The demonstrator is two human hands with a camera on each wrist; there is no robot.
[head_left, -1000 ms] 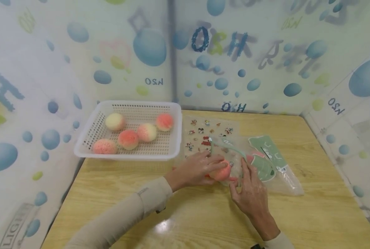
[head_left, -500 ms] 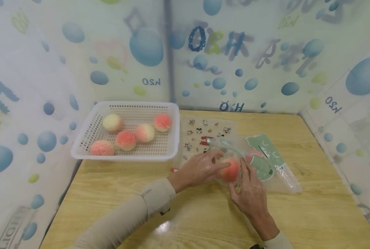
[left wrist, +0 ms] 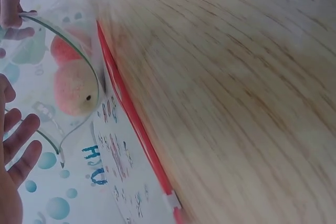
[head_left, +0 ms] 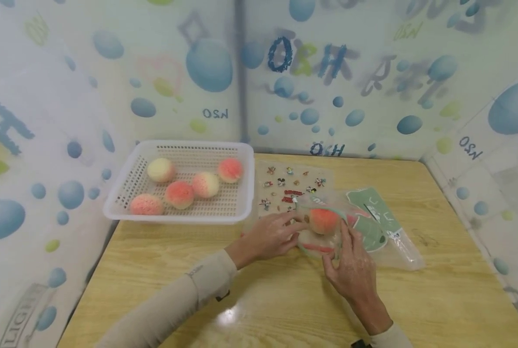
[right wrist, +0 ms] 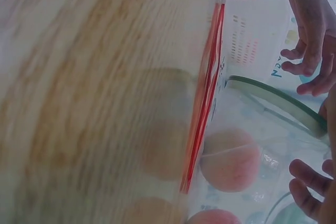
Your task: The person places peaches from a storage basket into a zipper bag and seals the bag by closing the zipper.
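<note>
A clear zip bag (head_left: 372, 224) with a green-edged mouth and green print lies on the table, mouth facing left. Just inside its mouth sits a pink-and-cream peach (head_left: 324, 221); the left wrist view shows this peach (left wrist: 76, 87) with a dark spot, and a redder peach (left wrist: 65, 48) behind it. My right hand (head_left: 352, 270) holds the bag's right side by the mouth, thumb at the lower edge and fingers at the upper. At the mouth's left side is my left hand (head_left: 269, 237), holding no peach, its fingers (left wrist: 23, 135) spread beside the rim.
A white perforated basket (head_left: 111, 210) with several peaches (head_left: 179, 195) stands at the back left. Under the green-edged bag lies another clear bag (head_left: 263, 169) with cartoon figures and a red zip strip (left wrist: 136, 119). Patterned walls surround the wooden table (head_left: 441, 290).
My left hand has released the peach and drawn back left. The peach has gone from under its fingers to inside the bag's mouth. My right hand stays at the bag's edge.
</note>
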